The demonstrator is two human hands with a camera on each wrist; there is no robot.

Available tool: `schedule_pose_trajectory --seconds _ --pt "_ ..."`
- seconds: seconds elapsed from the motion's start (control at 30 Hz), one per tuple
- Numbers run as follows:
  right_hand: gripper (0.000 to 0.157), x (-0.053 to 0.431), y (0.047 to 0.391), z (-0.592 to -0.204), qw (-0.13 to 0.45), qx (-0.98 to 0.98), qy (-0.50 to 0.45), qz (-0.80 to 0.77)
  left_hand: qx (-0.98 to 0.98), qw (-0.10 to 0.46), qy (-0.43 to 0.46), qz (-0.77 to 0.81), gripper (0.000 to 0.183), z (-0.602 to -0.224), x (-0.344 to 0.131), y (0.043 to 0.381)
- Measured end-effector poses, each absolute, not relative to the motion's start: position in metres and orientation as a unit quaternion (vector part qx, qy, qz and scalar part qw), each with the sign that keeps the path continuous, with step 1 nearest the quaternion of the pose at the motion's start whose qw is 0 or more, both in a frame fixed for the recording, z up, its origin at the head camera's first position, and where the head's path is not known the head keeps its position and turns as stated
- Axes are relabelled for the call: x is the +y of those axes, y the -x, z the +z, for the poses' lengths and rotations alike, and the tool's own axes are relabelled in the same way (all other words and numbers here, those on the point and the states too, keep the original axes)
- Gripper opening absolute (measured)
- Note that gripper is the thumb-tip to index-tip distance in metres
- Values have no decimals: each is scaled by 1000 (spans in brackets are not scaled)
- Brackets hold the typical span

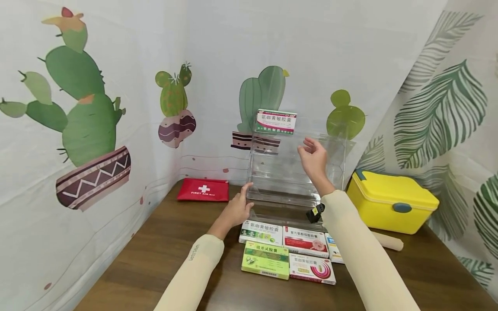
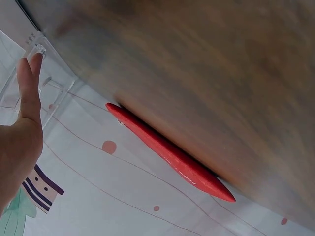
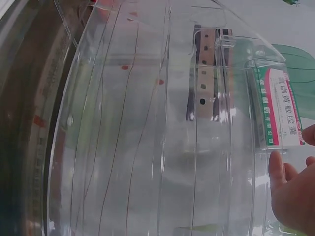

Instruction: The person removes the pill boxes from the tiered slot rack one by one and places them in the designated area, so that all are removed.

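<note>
A clear acrylic tiered rack stands at the back of the table. On its top tier, toward the left, sits a white, pink and green medicine box. My right hand is in front of the upper tiers, just right of that box, with loosely bent fingers and nothing held. In the right wrist view, the fingertips come close to the end of the box. At the rack's lower left corner, my left hand rests its outstretched fingers against the clear side panel.
Several medicine boxes lie before the rack, including a green one and a red-and-white one. A red first aid pouch is at the back left. A yellow case stands right, near a beige rolled object. Printed curtains hang behind.
</note>
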State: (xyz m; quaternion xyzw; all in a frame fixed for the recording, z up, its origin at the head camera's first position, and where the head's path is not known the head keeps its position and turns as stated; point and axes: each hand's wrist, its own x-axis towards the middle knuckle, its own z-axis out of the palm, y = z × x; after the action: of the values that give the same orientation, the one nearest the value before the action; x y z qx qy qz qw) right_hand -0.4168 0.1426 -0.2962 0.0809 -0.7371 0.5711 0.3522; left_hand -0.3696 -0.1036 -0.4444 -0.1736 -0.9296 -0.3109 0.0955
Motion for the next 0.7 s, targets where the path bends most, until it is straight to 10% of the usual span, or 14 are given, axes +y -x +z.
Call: schedule_pose_trajectory --seconds 0.7 --pt "57 146 435 -267 319 -799 -85 503 -927 100 180 -313 71 -447 -105 368"
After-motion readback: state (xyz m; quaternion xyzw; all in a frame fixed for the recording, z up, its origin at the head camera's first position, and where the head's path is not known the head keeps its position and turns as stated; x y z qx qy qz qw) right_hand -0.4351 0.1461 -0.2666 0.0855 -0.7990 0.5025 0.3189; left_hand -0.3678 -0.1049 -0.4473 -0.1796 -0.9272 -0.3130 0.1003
